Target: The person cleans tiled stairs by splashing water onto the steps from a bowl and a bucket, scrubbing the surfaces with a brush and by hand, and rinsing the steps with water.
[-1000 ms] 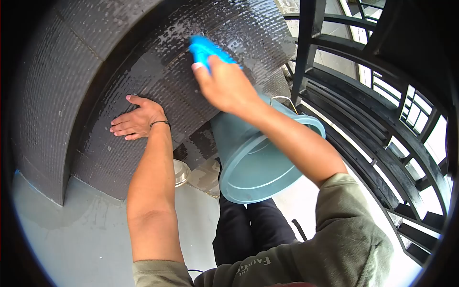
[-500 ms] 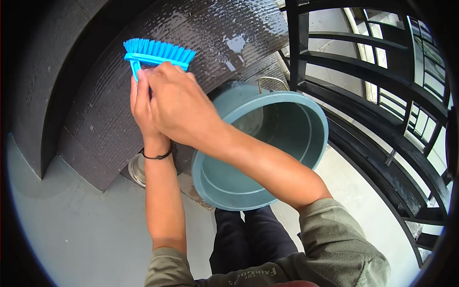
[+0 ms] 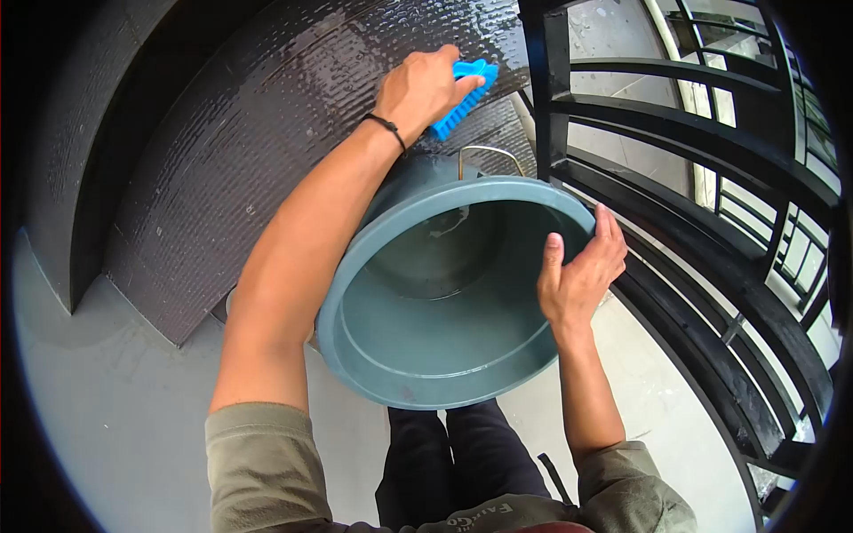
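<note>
My left hand (image 3: 422,93) is closed around a blue scrub brush (image 3: 466,102), holding it over the wet dark step beyond the bucket. The brush is turned on a slant, its bristles toward the bucket side. A large grey-green bucket (image 3: 426,342) lies tilted with its mouth facing me, and its wire handle (image 3: 490,151) stands up at the far rim. My right hand (image 3: 582,271) is at the bucket's right rim, thumb and fingers apart. Whether it touches the rim is hard to tell.
Dark ribbed steps (image 3: 204,213) with wet patches rise ahead and to the left. A black metal railing (image 3: 675,195) curves along the right. Grey floor (image 3: 115,391) lies at lower left, and my legs (image 3: 462,453) stand just behind the bucket.
The hands were together on the brush at the left; now they are apart. My left hand has carried the brush right, and my right hand has moved to the bucket's right rim.
</note>
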Tool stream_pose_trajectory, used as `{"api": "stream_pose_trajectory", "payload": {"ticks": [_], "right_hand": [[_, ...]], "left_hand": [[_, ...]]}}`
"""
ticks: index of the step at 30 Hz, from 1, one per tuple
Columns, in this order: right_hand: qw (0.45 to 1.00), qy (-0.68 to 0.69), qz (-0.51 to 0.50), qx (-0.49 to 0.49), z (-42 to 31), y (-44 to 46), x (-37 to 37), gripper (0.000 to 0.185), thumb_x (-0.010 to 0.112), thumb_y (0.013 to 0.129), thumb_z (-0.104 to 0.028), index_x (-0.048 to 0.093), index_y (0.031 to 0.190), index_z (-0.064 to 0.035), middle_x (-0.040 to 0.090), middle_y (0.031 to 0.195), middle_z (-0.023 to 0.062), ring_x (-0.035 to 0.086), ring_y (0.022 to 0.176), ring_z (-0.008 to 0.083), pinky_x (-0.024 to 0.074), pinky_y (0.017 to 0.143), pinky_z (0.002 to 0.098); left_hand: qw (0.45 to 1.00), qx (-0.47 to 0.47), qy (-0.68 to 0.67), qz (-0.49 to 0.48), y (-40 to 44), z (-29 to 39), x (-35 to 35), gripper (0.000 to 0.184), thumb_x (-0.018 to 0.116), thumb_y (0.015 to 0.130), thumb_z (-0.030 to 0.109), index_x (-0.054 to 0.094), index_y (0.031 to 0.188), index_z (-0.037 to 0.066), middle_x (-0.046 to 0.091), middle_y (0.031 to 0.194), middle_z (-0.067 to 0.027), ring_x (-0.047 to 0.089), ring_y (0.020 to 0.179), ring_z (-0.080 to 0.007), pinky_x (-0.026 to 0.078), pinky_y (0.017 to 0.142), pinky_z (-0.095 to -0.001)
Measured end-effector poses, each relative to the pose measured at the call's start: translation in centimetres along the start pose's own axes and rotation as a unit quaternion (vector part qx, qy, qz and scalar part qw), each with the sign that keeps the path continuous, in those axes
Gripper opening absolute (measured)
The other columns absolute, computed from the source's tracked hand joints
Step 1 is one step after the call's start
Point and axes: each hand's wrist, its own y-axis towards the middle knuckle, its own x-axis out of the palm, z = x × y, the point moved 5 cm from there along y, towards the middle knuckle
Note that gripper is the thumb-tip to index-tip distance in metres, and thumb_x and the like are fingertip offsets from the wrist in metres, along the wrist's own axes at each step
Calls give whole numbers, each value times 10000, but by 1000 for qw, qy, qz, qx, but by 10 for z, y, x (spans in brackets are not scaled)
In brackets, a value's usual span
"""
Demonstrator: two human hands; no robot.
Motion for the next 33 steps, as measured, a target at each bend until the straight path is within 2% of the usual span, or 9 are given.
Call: {"api": "stream_pose_trajectory", "payload": {"ticks": [4, 8, 15, 19, 24, 27, 28, 31, 33], "right_hand": [[990, -66, 124, -33, 3, -5, 19, 838, 562, 895, -642, 430, 1405, 10, 608, 1174, 165, 572, 996, 293, 365, 838, 402], [990, -64, 123, -29, -1, -3, 15, 830, 570, 890, -644, 461, 1373, 22, 635, 1103, 155, 588, 932, 274, 367, 794, 380], [990, -77, 115, -17, -1, -3, 18, 810, 576, 892, -612, 456, 1369, 32, 627, 1099, 150, 583, 957, 280, 375, 809, 393], [988, -65, 137, -28, -2, -3, 18, 798, 588, 886, -610, 474, 1351, 29, 643, 1080, 144, 596, 921, 266, 373, 791, 380], [988, -87, 126, -12, -3, -2, 17, 777, 594, 884, -595, 471, 1348, 17, 654, 1057, 122, 597, 904, 258, 368, 796, 372], [986, -74, 150, -26, -2, -2, 19, 775, 595, 885, -595, 469, 1347, 15, 655, 1058, 124, 595, 899, 257, 366, 794, 370], [987, -73, 142, -24, -2, -2, 18, 769, 593, 888, -595, 472, 1342, 14, 658, 1064, 132, 599, 885, 256, 369, 783, 368], [987, -69, 145, -29, -2, -1, 18, 768, 590, 892, -594, 470, 1341, 18, 660, 1053, 131, 604, 877, 255, 371, 776, 364], [985, -81, 152, -22, -5, 0, 18, 748, 596, 893, -570, 486, 1323, 32, 661, 1023, 122, 607, 875, 253, 370, 774, 361]], "left_hand": [[996, -4, 80, -25, 7, 23, -5, 532, 632, 869, 572, 649, 1069, 79, 715, 861, -212, 705, 850, -393, 549, 732, -536], [994, -23, 92, -62, -11, 8, -16, 506, 628, 860, 561, 679, 1032, 88, 715, 865, -217, 706, 852, -394, 553, 722, -527], [990, 76, 104, -57, 49, 59, 8, 473, 651, 851, 510, 734, 1012, 72, 724, 942, -205, 701, 905, -389, 554, 786, -510], [988, 47, 106, -102, 25, 33, -15, 430, 664, 864, 465, 746, 988, 62, 727, 944, -199, 705, 917, -378, 557, 794, -494], [987, 12, 93, -130, 74, 65, 8, 496, 645, 871, 510, 742, 966, 33, 732, 962, -176, 704, 940, -373, 553, 815, -503], [988, 72, 90, -100, 49, 46, 9, 520, 642, 867, 528, 739, 949, 24, 722, 980, -201, 699, 950, -381, 551, 816, -504], [981, 35, 97, -163, 35, 38, 1, 545, 646, 860, 545, 730, 976, 19, 709, 1015, -223, 688, 978, -394, 541, 829, -511], [978, -29, 79, -188, 22, 32, -1, 557, 645, 858, 555, 726, 999, 23, 700, 1042, -241, 676, 1002, -407, 537, 830, -517], [985, -18, 36, -169, 42, 49, 4, 432, 649, 847, 426, 731, 1050, 54, 706, 1111, -198, 680, 1046, -378, 533, 882, -507]]}}
